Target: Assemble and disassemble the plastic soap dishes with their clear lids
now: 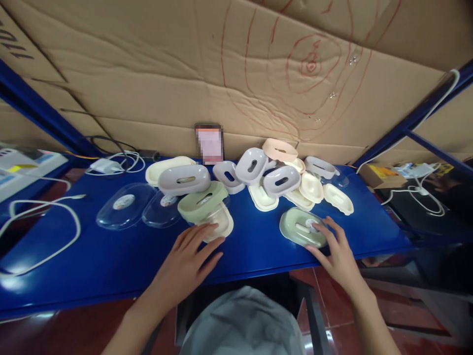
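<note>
My left hand (186,261) lies flat on the blue table (111,256), fingertips touching a cream soap dish with a clear lid (218,223). A green dish (202,201) and a grey dish (184,179) are stacked just behind it. My right hand (338,251) has its fingers spread, and they touch the near edge of a green soap dish under a clear lid (301,227). Neither hand grips anything.
A heap of grey, cream and pink soap dishes (281,180) sits at the back centre. Two clear lids (125,211) lie left of it. White cables (44,231) run over the left side. Cardboard (221,69) walls the back. A phone (209,143) leans there.
</note>
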{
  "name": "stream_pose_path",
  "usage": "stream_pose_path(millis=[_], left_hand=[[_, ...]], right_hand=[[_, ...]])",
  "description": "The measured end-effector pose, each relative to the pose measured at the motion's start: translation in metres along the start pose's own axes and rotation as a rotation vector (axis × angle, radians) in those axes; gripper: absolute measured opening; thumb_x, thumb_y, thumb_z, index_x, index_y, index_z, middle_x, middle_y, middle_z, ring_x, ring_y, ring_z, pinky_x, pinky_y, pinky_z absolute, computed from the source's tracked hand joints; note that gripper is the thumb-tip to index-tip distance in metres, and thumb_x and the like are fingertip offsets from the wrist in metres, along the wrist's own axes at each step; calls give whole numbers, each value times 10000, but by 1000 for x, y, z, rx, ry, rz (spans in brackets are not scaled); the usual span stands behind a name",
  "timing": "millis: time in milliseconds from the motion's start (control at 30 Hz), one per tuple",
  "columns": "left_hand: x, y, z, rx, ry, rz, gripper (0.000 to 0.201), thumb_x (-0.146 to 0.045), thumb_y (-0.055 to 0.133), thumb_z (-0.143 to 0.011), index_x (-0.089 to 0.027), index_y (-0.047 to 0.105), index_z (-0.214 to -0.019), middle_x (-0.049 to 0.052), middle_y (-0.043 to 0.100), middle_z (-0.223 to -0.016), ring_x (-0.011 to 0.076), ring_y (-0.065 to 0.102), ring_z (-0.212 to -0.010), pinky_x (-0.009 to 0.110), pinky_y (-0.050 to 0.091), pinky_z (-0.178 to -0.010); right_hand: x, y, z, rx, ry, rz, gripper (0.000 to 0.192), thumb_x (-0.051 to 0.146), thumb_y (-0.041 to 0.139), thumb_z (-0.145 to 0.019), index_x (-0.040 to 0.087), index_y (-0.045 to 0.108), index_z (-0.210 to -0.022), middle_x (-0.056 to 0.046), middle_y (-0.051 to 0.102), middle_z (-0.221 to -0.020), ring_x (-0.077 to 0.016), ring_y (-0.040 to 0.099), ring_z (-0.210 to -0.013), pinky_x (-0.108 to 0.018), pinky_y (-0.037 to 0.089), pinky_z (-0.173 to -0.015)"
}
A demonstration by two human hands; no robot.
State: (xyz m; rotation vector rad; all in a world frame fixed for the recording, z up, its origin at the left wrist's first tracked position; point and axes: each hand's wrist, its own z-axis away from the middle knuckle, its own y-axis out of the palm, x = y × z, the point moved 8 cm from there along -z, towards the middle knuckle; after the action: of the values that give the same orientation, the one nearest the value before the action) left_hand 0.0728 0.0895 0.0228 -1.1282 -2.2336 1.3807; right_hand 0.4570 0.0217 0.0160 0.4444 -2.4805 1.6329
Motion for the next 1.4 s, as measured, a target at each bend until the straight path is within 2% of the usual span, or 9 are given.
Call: stream_pose_path(millis=[267, 467, 600, 733, 833, 967, 1133, 1200, 1400], left_hand=[[-3, 5, 2, 22, 10, 56, 230, -241, 592, -1080, -253, 725, -1267, 94, 709, -1413, 286, 682, -1287, 503, 515, -1148], [-4, -7, 2, -108, -48, -21, 285, -175, 644, -1037, -269, 680, -1304, 109, 702, -1382, 300, 682, -1279, 528, 485, -1152], [15, -25, 2, -287, -267, -125, 422, -252, 718, -998, -274, 623, -1408, 172, 594, -1515, 379, 630, -1348, 567, 509, -1111], [40, -28, -8, -285, -397, -180, 468, -375, 711, -1019, -240, 585, -1449, 180, 648, -1457, 408, 647, -1313, 572, 557, -1057], [46, -31, -18, -286, -341, -92, 274, -336, 657, -1063, -257, 647, -1325, 102, 745, -1238, 323, 718, -1181, 497, 597, -1033], [36, -38, -17, -302, -306, 102, 289, -285, 672, -1059, -249, 628, -1342, 86, 722, -1294, 273, 712, -1235, 464, 596, -1104], [-19, -18, -5, -80, -30, 270, 300, -201, 623, -1075, -228, 631, -1373, 101, 704, -1366, 261, 626, -1409, 441, 556, -1195], [-35, -9, 0, -14, 51, 297, 309, -181, 601, -1079, -220, 643, -1383, 113, 702, -1390, 264, 599, -1448, 433, 552, -1201], [-10, 8, 1, 37, -150, 47, 660, -439, 705, -1027, -302, 481, -1632, 203, 371, -1738, 461, 365, -1607, 771, 328, -1250]], right_hand=[[47, 30, -36, 28, -136, 12, 697, 447, 646, -1057, 350, 367, -1688, -149, 424, -1689, -404, 318, -1633, -707, 340, -1276], [9, 11, -14, -34, -5, -76, 658, 464, 592, -1077, 330, 375, -1684, -138, 422, -1707, -368, 435, -1567, -616, 446, -1232], [-7, 4, 8, -138, 70, -84, 616, 430, 577, -1074, 294, 433, -1657, -156, 484, -1647, -385, 482, -1522, -653, 439, -1226], [48, 6, 22, -366, -96, -63, 586, 256, 617, -1031, 304, 514, -1607, -147, 616, -1467, -359, 601, -1372, -606, 509, -1149], [122, 37, 18, -161, -387, -102, 558, 212, 654, -1007, 315, 579, -1550, -102, 700, -1365, -297, 670, -1263, -506, 540, -1110], [171, 56, 2, 12, -461, -130, 474, 251, 630, -1039, 268, 603, -1512, -118, 663, -1478, -286, 645, -1324, -486, 533, -1133], [172, 39, -17, -182, -430, -208, 610, 252, 712, -1001, 269, 517, -1579, -157, 583, -1560, -352, 478, -1533, -568, 480, -1201], [172, 44, -22, -130, -443, -176, 566, 278, 719, -1011, 276, 547, -1551, -135, 607, -1552, -348, 462, -1550, -595, 429, -1242], [160, 60, -19, 89, -408, -168, 415, 292, 636, -1073, 268, 612, -1486, -73, 747, -1380, -261, 637, -1392, -558, 392, -1280]])
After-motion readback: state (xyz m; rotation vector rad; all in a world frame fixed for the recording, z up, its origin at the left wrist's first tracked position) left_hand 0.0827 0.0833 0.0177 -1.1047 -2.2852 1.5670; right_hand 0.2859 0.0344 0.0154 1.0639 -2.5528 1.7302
